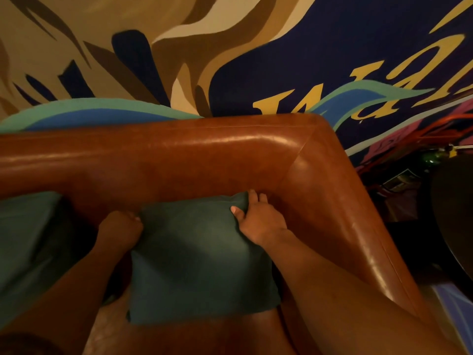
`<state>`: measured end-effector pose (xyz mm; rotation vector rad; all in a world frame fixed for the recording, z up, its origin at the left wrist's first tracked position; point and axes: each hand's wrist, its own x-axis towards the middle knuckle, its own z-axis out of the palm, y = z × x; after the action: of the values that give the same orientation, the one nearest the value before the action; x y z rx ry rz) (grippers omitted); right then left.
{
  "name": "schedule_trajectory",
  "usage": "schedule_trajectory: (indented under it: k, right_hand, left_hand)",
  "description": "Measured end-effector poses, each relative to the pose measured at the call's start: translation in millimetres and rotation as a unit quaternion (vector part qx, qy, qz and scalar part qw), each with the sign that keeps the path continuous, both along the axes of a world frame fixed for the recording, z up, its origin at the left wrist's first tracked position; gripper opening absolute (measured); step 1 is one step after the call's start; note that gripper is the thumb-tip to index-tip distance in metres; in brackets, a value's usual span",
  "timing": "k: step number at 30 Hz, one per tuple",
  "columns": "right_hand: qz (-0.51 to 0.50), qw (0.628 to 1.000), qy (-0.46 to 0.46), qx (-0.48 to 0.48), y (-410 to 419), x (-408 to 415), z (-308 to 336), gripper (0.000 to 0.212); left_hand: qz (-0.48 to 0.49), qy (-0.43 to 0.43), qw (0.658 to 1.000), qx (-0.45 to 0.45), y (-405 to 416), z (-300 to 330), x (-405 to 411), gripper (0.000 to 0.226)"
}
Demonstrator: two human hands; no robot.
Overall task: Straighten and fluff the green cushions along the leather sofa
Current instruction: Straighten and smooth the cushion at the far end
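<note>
Forearms fill the bottom of the frame, both reaching up to the green cushion (pixel 202 254) sitting mid-frame in the corner of the leather sofa (pixel 179 155), leaned against the backrest. Right hand (pixel 258 219) pinches the cushion's top right corner, thumb on the front and fingers curled over the back edge. Left hand (pixel 120 226) looks bunched into a fist around the top left corner, fingers curled into the fabric. It looks soft and light, the cloth already puckering where it's grabbed, so I'd guess it squashes easily and holds no shape without a shake. Corners seem the right spot to hold for fluffing, and that slick leather probably lets it slide. Over at the left edge of the frame a second green cushion (pixel 28 231) leans too, well apart from this one.
</note>
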<state>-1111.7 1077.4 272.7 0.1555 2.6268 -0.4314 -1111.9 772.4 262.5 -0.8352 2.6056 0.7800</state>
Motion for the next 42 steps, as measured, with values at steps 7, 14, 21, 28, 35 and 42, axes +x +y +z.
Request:
schedule_trajectory:
  k: [7, 14, 21, 28, 35, 42]
  right_hand:
    - [-0.021, 1.000, 0.020, -0.011, 1, 2, 3, 0.088]
    - [-0.150, 0.985, 0.044, -0.070, -4, -6, -5, 0.115]
    - [-0.220, 0.972, 0.008, -0.082, 4, -19, -19, 0.056]
    - [-0.220, 0.972, -0.028, -0.071, 7, -28, -19, 0.035]
    - [-0.246, 0.958, 0.041, -0.140, -1, -23, -8, 0.031]
    - [-0.266, 0.929, 0.095, -0.241, -3, -14, -7, 0.009]
  left_hand:
    - [0.010, 0.044, 0.999, 0.027, -3, 17, -2, 0.020]
    - [0.076, 0.055, 0.989, 0.117, -22, 36, -2, 0.034]
    - [0.199, -0.023, 0.938, 0.282, -27, 22, 3, 0.022]
    - [0.223, -0.082, 0.916, 0.323, -30, 24, -9, 0.021]
    - [0.217, -0.138, 0.911, 0.324, -33, 7, 4, 0.007]
    - [0.227, -0.148, 0.903, 0.332, -47, 4, 14, 0.016]
